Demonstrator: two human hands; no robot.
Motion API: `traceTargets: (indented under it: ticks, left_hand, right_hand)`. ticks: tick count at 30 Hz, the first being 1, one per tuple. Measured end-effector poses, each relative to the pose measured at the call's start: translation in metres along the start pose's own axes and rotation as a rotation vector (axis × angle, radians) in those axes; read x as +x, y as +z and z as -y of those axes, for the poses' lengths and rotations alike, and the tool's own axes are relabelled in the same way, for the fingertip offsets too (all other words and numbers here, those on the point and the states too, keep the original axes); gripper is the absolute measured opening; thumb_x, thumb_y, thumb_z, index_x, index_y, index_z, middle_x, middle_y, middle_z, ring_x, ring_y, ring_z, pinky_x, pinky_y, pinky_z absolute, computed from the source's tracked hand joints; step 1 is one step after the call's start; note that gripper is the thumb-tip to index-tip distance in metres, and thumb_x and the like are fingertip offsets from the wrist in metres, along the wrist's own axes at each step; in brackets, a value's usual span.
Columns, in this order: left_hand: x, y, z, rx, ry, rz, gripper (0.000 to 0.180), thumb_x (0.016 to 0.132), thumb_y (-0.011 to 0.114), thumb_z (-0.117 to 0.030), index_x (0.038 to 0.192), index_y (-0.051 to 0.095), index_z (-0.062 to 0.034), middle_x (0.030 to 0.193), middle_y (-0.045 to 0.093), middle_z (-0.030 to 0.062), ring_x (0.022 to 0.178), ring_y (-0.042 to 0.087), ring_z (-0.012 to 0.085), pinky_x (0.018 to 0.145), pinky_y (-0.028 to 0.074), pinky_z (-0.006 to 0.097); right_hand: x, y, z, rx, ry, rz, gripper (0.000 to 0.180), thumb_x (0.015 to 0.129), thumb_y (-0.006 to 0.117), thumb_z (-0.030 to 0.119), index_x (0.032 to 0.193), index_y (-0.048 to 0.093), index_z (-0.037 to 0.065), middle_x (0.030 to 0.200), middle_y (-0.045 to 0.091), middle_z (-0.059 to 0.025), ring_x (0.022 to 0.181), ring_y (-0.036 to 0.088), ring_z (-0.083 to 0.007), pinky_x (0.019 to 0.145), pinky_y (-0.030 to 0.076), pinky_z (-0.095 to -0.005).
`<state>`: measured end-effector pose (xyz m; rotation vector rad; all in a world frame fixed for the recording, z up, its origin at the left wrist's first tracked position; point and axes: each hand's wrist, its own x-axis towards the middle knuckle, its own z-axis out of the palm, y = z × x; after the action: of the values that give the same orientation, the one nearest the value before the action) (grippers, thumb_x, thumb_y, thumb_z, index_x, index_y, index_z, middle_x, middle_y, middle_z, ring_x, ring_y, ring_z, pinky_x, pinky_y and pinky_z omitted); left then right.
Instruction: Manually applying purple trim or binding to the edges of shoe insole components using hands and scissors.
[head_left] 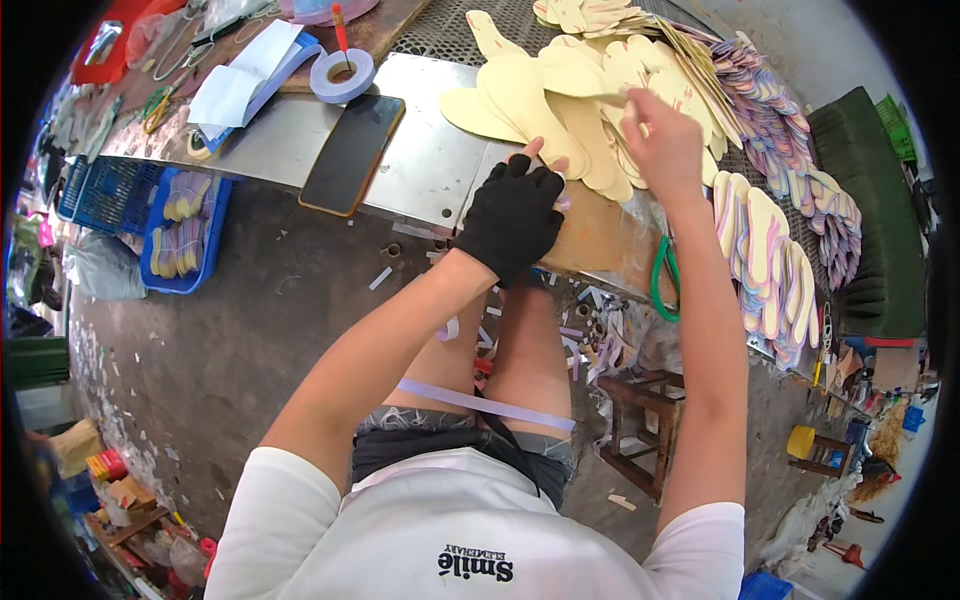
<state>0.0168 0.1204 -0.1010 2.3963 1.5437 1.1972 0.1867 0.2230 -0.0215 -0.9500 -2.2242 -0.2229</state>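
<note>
On the bench (425, 165), cream insole (582, 78) extending leftward from pinching right grip (664, 142), left grip (513, 215) unclear

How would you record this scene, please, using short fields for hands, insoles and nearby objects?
Left hand: black fingerless glove, near cream insoles
Right hand: bare, at the insoles; grip unclear
Cream insoles: loose pile on worktable
Stacked insoles: right of loose pile
Smartphone: dark screen, left of insoles
Tape roll: lilac, beyond smartphone
Blue basket: holds insole bundles

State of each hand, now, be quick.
Left hand: gloved, partly curled at the cream insoles; whether it holds anything cannot be told.
Right hand: closed, apparently pinching one pale insole by its end.
</note>
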Motion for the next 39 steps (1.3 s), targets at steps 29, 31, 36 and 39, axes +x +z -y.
traceTargets:
  ticks: [29, 31, 36, 39]
  left_hand:
    - [-0.058, -0.139, -0.087, -1.338, -0.633, 0.275, 0.032, 0.083, 0.058, -0.006, 0.114, 0.052, 0.0023, 0.108, 0.062, 0.0134, 0.097, 0.061, 0.0219, 0.082, 0.051, 0.033]
    - [-0.067, -0.136, -0.107, -1.237, -0.533, 0.413, 0.025, 0.083, 0.058, -0.006, 0.107, 0.058, -0.0004, 0.102, 0.064, 0.0128, 0.096, 0.062, 0.0216, 0.082, 0.051, 0.032]
    - [-0.091, -0.105, -0.124, -0.895, 0.12, 0.376, 0.017, 0.066, 0.07, -0.009, 0.081, 0.062, -0.0082, 0.085, 0.064, 0.011, 0.076, 0.063, 0.0286, 0.068, 0.051, 0.036]
    - [-0.096, -0.102, -0.144, -0.771, 0.257, 0.458, 0.02, 0.062, 0.071, -0.013, 0.079, 0.061, -0.0093, 0.079, 0.06, 0.0101, 0.074, 0.058, 0.0314, 0.068, 0.049, 0.039]
  right_hand:
    - [-0.148, -0.102, 0.126, 2.183, 0.766, -0.642, 0.101, 0.077, 0.049, 0.067, 0.144, 0.01, 0.003, 0.15, 0.012, -0.0163, 0.14, 0.006, -0.0301, 0.112, 0.011, -0.0472]
    - [-0.149, -0.102, 0.132, 2.388, 0.65, -0.685, 0.1, 0.077, 0.045, 0.071, 0.144, 0.009, 0.005, 0.15, 0.012, -0.0159, 0.14, 0.006, -0.0274, 0.112, 0.009, -0.047]
    - [-0.149, -0.106, 0.138, 2.418, 0.604, -0.683, 0.105, 0.074, 0.043, 0.075, 0.144, 0.007, 0.006, 0.15, 0.008, -0.015, 0.14, 0.003, -0.0268, 0.111, 0.007, -0.0485]
    - [-0.15, -0.105, 0.14, 2.397, 0.556, -0.644, 0.113, 0.069, 0.045, 0.08, 0.145, 0.002, 0.007, 0.15, 0.006, -0.0158, 0.14, 0.003, -0.0277, 0.111, 0.007, -0.0494]
